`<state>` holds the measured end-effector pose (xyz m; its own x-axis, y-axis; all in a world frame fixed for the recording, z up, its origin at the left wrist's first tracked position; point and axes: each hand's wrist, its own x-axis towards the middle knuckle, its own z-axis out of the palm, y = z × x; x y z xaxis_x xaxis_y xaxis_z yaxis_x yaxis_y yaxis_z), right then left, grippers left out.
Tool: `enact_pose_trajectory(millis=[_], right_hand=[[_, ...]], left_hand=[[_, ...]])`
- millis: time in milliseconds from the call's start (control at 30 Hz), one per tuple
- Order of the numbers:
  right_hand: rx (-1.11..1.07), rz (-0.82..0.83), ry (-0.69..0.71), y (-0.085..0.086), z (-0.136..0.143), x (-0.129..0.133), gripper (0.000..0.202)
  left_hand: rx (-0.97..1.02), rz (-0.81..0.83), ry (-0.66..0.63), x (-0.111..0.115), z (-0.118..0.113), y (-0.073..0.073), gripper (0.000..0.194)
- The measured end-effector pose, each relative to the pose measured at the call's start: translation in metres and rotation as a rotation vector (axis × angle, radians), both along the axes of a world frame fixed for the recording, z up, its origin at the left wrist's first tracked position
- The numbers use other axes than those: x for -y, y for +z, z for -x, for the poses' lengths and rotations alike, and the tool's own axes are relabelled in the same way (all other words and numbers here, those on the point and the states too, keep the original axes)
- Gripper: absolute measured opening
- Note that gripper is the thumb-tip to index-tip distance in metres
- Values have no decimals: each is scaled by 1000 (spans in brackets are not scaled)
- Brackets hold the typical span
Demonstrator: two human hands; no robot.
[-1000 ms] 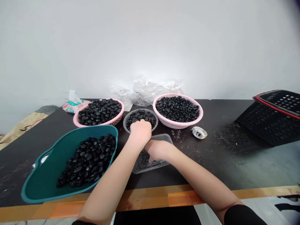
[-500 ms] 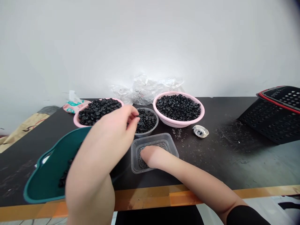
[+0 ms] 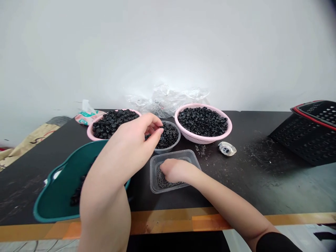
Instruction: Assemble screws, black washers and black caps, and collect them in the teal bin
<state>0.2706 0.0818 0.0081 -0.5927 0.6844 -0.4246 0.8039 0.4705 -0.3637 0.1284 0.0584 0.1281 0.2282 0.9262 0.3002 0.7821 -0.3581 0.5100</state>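
My left hand (image 3: 139, 140) is held over the round clear tub (image 3: 168, 151), thumb and forefinger pinched together. A small dark bit shows between the fingertips, seemingly one of the small black pieces; its shape is not clear. Inside the tub lie many small black discs (image 3: 169, 134) with centre holes. Reaching down into a rectangular clear plastic box (image 3: 154, 185), my right hand (image 3: 174, 170) has its fingers bent together among thin metal pins (image 3: 168, 183). Its fingertips are hidden, so what they grip cannot be seen.
Pink baskets (image 3: 203, 139) (image 3: 90, 133) heaped with black caps and rings stand behind. A green scoop-shaped basin (image 3: 60, 189) holds black parts at left. A tape roll (image 3: 227, 149), a black basket (image 3: 301, 136), plastic bags (image 3: 168, 99) and a wipes pack (image 3: 86, 116) surround them.
The whole view has shifted slightly, moving things a little rightward. My right hand stays in the pin box, its fingers drawn closer together; my left hand keeps its pinch above the tub.
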Motion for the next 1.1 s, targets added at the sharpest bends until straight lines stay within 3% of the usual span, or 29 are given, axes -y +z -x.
enact_pose_trajectory(millis=[133, 267, 400, 567, 867, 1100], right_hand=[[-341, 42, -91, 19, -26, -12, 3], [-785, 65, -246, 47, -53, -12, 9], [-1191, 61, -336, 72, -69, 7, 11], [-1707, 206, -354, 91, -68, 37, 4], [-1821, -139, -328, 95, -52, 66, 12], [-1807, -331, -305, 96, -51, 72, 16]], left_hand=[[78, -29, -12, 0, 0, 0, 12], [158, -89, -87, 7, -4, 5, 23], [222, -132, -190, 15, -7, 8, 21], [329, 15, -332, 25, -13, 9, 11], [441, 37, -469, 38, -19, 9, 16], [319, -118, -378, 40, -22, 5, 17]])
